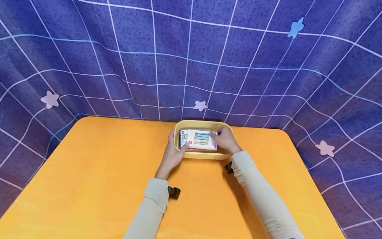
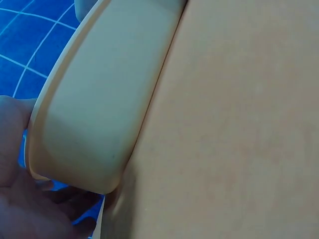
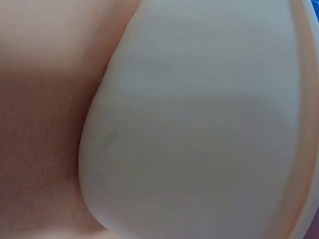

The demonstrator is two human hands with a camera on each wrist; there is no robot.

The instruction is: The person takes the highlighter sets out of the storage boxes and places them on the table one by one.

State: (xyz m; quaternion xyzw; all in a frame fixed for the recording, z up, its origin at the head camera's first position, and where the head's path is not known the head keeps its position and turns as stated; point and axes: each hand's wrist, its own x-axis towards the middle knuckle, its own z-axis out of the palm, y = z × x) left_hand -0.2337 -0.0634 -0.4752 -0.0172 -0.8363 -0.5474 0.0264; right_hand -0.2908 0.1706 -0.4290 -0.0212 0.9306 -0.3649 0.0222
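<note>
You have the yellow tub near the far edge of the orange table, with the white box lying inside it, its window of coloured strips facing up. Your left hand grips the tub's left end, thumb over the near rim and fingers round the outside. Your right hand is at the box's right end, thumb on its top; I cannot tell whether the fingers close beneath it (they are hidden from the head view, and the right wrist view shows mostly the tub's outer wall). To handle this well, keep the tub steady with your left hand without squeezing its wall inward, and keep your left thumb from pinning the box's near left side. Guide the box by its right end, hold it level, and avoid pressing on the window, which could probably dent under a fingertip.
</note>
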